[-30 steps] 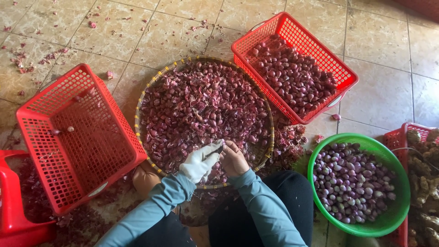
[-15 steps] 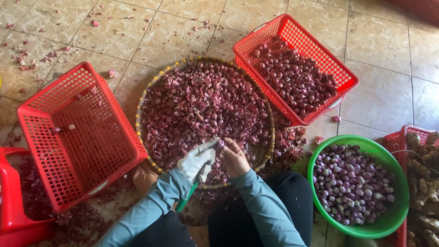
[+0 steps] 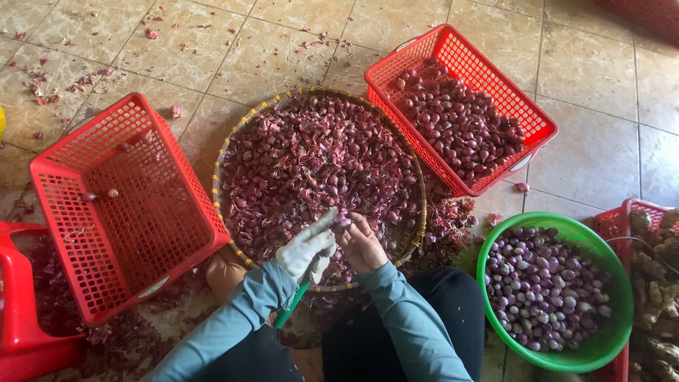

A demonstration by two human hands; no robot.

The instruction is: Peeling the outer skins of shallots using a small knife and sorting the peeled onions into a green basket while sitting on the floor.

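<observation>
At the far left edge, near the person, a solid red plastic container (image 3: 21, 297) sat partly out of view. Just right of it stood a red mesh basket (image 3: 124, 209), tilted and almost bare inside, with only a couple of small bits on its mesh. Purple-red peelings (image 3: 64, 78) were scattered over the tiled floor (image 3: 601, 78) beyond it.

In the middle lay a round woven tray (image 3: 414, 180) heaped with shallot skins (image 3: 311, 155). At its near rim the two hands met. The left hand (image 3: 308, 247), in a white glove, was curled around a green-handled tool (image 3: 291, 311) whose handle stuck out below the palm toward the person; its blade could not be made out. Touching it on the right, the bare right hand (image 3: 362, 244) had its fingers pinched on a small shallot (image 3: 344, 221), held just above the skins between both hands. Both sleeves were grey-blue.

Far right of the tray, a second red mesh basket (image 3: 527, 113) held unpeeled reddish shallots (image 3: 460, 124). Nearer, beside the person's right knee, a green bowl (image 3: 608, 283) was filled with peeled purple shallots (image 3: 541, 286). At the right edge, another red basket (image 3: 615, 223) held knobbly brown roots (image 3: 658, 269).
</observation>
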